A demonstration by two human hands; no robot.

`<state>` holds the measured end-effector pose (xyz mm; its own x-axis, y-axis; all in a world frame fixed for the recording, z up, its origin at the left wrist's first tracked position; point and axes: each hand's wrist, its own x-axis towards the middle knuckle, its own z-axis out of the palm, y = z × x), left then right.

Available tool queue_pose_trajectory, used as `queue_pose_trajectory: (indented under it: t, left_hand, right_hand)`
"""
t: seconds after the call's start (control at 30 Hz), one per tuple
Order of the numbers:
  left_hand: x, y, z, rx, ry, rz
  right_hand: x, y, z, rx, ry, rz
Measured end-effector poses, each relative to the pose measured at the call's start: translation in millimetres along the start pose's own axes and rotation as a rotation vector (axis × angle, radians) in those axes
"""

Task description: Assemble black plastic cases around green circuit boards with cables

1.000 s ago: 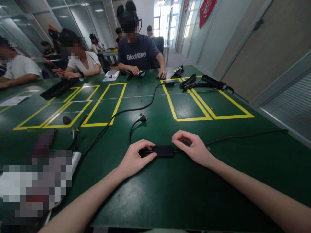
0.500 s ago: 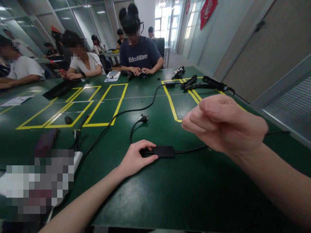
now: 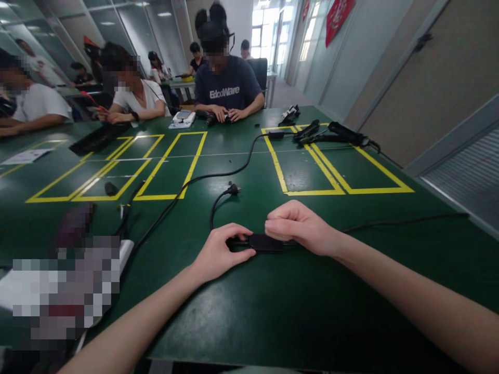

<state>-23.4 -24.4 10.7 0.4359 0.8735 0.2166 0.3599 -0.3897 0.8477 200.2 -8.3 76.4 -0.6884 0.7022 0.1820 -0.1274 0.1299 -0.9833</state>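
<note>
I have the fingers of my left hand (image 3: 223, 253) bent into a C, gripping the left end of a black adapter (image 3: 266, 243) lightly, with the thumb at its near edge and the forefinger at its far edge. The adapter lies flat on the green worktop (image 3: 202, 322), in front of me and between my hands. My right hand (image 3: 298, 227) is curled into a loose fist over the adapter's right end, and I see nothing held in it.

I judge the step in hand to be a steadying one: my left fingers keep the adapter in place while the right hand works above it. The next move, I would say, calls for a steady left grip and for care with the cords at both ends.

My right fist covers the adapter's right edge and part of the cord (image 3: 405, 222) there, which shows again beyond my wrist. I cannot tell whether the fist touches the casing or hangs just above it. My left hand hides part of the short lead behind it; the plug (image 3: 234, 190) lies farther off. Any print on the casing is too dark to read, and the things at my left are blurred out.
</note>
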Motion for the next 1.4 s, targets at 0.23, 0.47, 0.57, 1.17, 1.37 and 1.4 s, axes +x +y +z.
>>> queue_pose_trajectory:
  t: [0.23,0.47,0.57,1.17,1.37,1.4]
  left_hand:
    - [1,-2,1.1,0.019,0.003,0.026]
    - [-1,-8,1.9,0.243,-0.014,0.105]
    - [-1,-11,3.0,0.316,-0.034,0.227]
    - [4,-11,6.5,0.552,0.028,0.601]
    - [-1,-1,0.9,0.516,0.099,0.592]
    - [-1,-1,1.2,0.504,0.095,0.590]
  right_hand:
    - [-21,25,-14,-0.935,0.121,-0.217]
    - [-51,63,-15,-1.054,0.073,-0.294]
    - [-54,70,-16,-1.089,0.074,-0.316]
    - [-53,65,-20,-0.971,0.232,-0.325]
    - [-78,27,-75,-0.922,0.812,-0.140]
    - [-82,19,-87,-0.906,0.934,-0.106]
